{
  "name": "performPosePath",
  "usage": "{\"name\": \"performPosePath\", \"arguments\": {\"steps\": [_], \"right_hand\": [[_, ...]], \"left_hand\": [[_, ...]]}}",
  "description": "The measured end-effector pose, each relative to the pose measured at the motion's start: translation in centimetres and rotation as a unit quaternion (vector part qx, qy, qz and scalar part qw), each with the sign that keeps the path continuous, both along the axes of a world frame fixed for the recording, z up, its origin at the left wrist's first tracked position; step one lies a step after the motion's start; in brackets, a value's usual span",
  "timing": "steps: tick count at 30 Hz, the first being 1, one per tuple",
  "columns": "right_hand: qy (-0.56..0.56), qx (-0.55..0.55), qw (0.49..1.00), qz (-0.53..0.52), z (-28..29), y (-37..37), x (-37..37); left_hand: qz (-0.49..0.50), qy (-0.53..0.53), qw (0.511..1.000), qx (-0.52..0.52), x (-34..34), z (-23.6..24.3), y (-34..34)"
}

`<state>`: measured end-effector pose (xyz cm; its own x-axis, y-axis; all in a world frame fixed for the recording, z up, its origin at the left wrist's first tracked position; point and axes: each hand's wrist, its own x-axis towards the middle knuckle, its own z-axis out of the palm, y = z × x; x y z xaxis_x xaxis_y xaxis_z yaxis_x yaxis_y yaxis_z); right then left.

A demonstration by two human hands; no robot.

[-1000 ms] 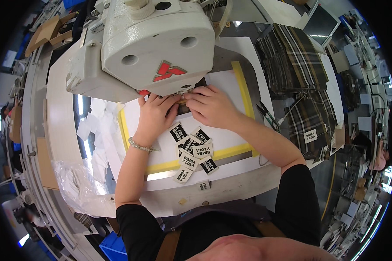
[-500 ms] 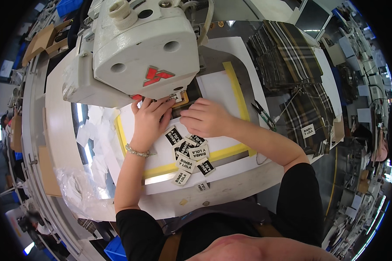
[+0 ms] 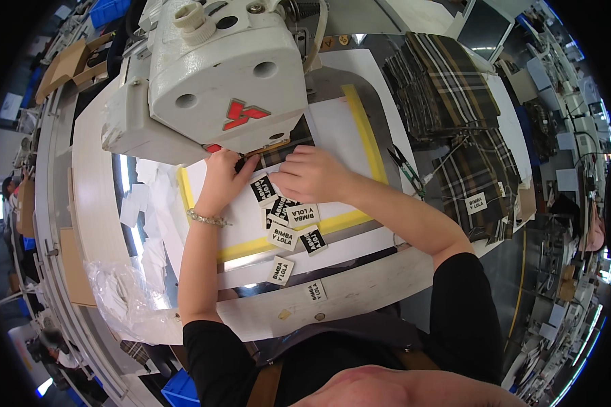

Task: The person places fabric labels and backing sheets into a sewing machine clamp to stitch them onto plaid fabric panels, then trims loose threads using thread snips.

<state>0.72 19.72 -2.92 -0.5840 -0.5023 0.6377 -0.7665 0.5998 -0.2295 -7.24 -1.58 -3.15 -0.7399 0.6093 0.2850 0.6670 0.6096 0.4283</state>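
Observation:
A dark plaid fabric piece (image 3: pixel 288 150) lies under the white sewing machine head (image 3: pixel 224 81). My left hand (image 3: pixel 220 178) is at the fabric's left side, thumb stretched apart; the machine head hides its fingertips. On the fabric's near right edge, my right hand (image 3: pixel 312 175) rests with fingers bent and held together. A gold-coloured frame edge (image 3: pixel 268 146) shows just below the head. Several loose black and white labels (image 3: pixel 282 236) lie on the white sheet (image 3: pixel 332 129) near my wrists. One white label (image 3: pixel 280 270) lies apart, closer to me.
Yellow tape (image 3: pixel 368 146) borders the sheet. Thread snips (image 3: pixel 407 173) lie to the right, beside stacked plaid pieces (image 3: pixel 448 81), one with a label. White paper scraps (image 3: pixel 149 203) and a clear plastic bag (image 3: pixel 125 292) are on the left. Another label (image 3: pixel 315 290) lies at the table's near edge.
The taped sheet, fabric and labels have shifted away from me, toward the machine. A label visible under the head is now hidden. My left fingers have gone farther under the head.

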Motion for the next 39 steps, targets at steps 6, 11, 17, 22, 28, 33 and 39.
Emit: {"name": "performPosePath", "arguments": {"steps": [6, 11, 17, 22, 28, 33, 39], "right_hand": [[-0.032, 0.020, 0.999, -0.007, 0.1, 0.4, 0.4], [-0.036, 0.044, 0.998, -0.001, 0.8, 0.3, 0.4], [-0.019, 0.253, 0.967, 0.019, 3.3, 2.1, 1.9], [-0.210, 0.296, 0.927, -0.090, 7.3, 7.1, 6.1], [-0.361, 0.263, 0.795, -0.411, 8.6, 10.0, 10.9], [-0.271, 0.152, 0.817, -0.486, 7.3, 10.2, 14.3], [-0.253, 0.077, 0.816, -0.513, 6.8, 11.1, 15.4]], "left_hand": [[-0.013, -0.025, 0.997, 0.066, 0.2, -0.5, -0.1], [-0.045, 0.076, 0.996, 0.029, 0.6, -0.1, 0.0], [-0.003, 0.052, 0.997, -0.055, 0.8, 0.6, -1.6], [-0.041, 0.030, 0.995, -0.090, 2.8, 4.0, -2.9], [-0.093, 0.038, 0.990, -0.104, 4.5, 3.9, -0.9], [-0.095, 0.212, 0.949, -0.212, 5.6, 3.7, 1.5], [-0.057, 0.235, 0.933, -0.266, 6.3, 3.5, 3.3]]}}
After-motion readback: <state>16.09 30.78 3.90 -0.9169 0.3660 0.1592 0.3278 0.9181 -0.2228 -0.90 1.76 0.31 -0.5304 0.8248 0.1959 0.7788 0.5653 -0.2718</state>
